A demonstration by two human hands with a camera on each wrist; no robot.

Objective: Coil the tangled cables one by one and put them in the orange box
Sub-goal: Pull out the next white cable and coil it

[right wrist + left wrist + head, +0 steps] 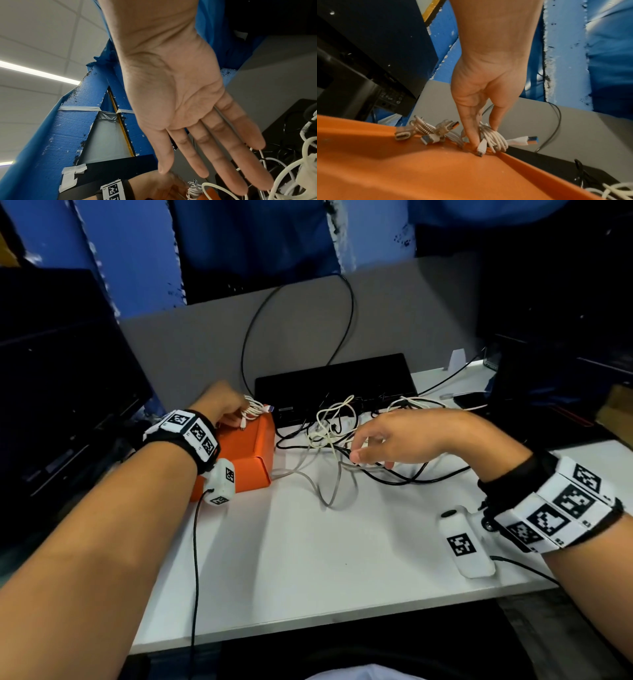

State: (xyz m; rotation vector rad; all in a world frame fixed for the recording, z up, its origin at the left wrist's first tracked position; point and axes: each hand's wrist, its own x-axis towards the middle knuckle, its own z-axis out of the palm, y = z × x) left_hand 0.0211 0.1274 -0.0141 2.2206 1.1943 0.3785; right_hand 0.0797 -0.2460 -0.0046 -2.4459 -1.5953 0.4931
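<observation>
The orange box point(251, 451) sits at the table's left, and its wall point(419, 169) fills the left wrist view. At the box's far rim my left hand point(245, 414) pinches a coiled white cable point(254, 408) between its fingers point(471, 127); the coil point(494, 138) rests against the rim. Other coiled cables with clear plugs point(426, 131) lie beside it in the box. To the right of the box is a tangle of white and black cables point(329, 429). My right hand point(370, 453) hovers over it with straight fingers point(214, 162) that hold nothing. A thin grey cable point(221, 115) runs behind them.
A flat black device point(335, 381) lies behind the tangle, with a black cable loop point(298, 320) rising up the grey partition. A dark monitor point(51, 371) stands left of the box. Small dark items point(469, 398) sit at the far right. The white table point(308, 559) reaches toward me.
</observation>
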